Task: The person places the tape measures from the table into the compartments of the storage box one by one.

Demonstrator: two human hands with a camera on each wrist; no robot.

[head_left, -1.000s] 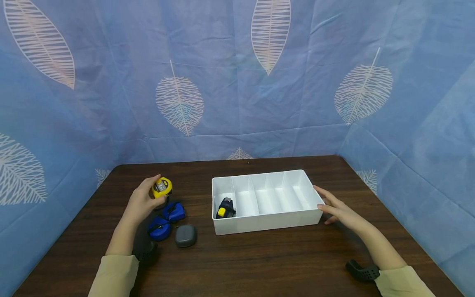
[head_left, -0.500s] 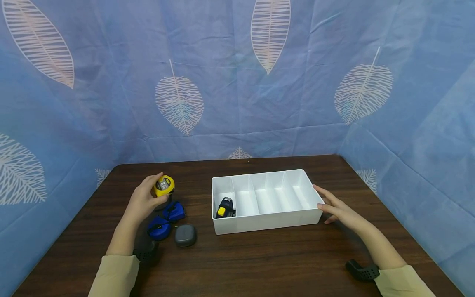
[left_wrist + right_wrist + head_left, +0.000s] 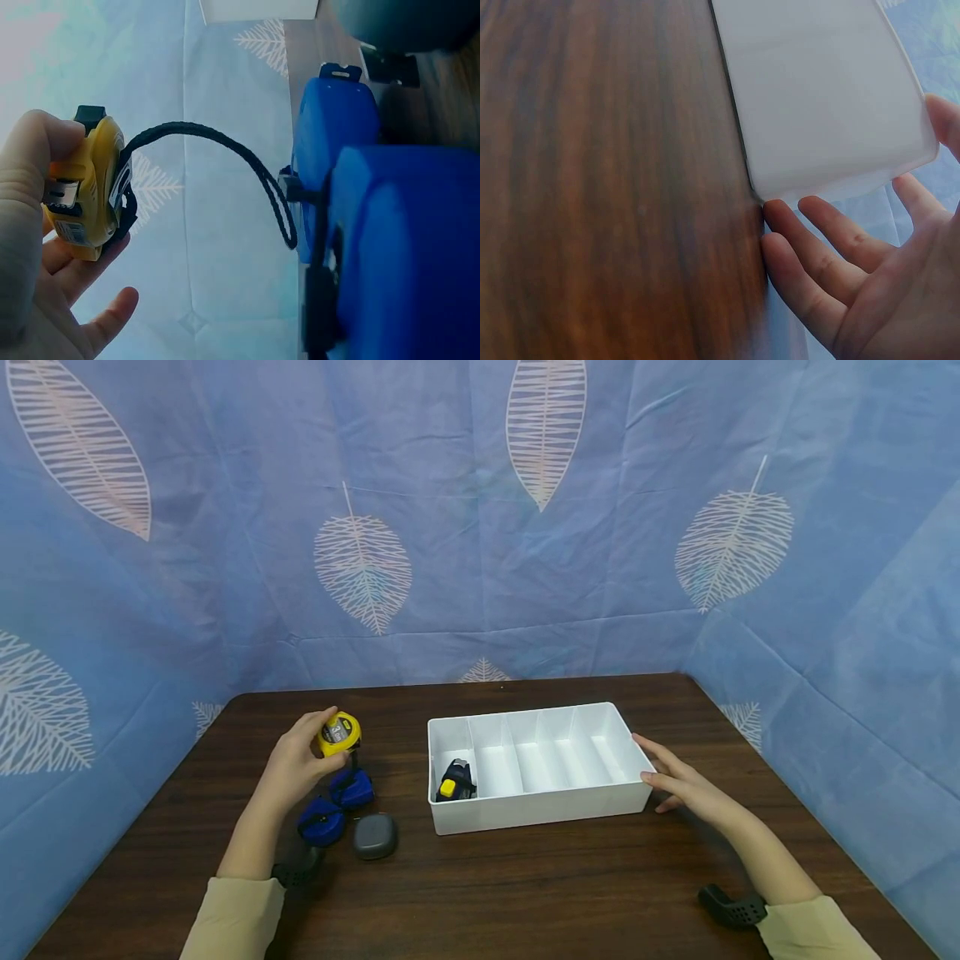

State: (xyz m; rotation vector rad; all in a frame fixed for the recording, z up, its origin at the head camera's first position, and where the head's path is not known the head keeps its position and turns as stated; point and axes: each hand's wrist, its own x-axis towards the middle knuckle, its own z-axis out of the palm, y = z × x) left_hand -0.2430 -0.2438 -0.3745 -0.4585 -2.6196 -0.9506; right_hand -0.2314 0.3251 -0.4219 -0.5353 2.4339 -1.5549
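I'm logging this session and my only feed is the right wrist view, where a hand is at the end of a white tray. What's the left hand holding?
Observer: The left hand holds a yellow tape measure.

Operator: Okay. Is there anything inside the white tray?

Observer: Yes, what looks like a dark tape measure with yellow on it sits in the leftmost compartment, as the head view shows it.

Operator: And what's lying on the table beyond my view?

Observer: A gray rounded case lies there, to the left of the tray in the head view.
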